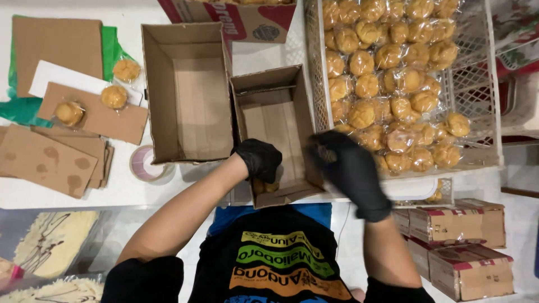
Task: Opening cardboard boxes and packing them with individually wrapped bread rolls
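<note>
The gloved left hand (pixel 259 160) curls down inside the small cardboard box (pixel 275 132), gripping wrapped buns (pixel 264 186). The right hand (pixel 349 168), blurred, seems loosely closed just beside the crate (pixel 477 84) of buns.
</note>
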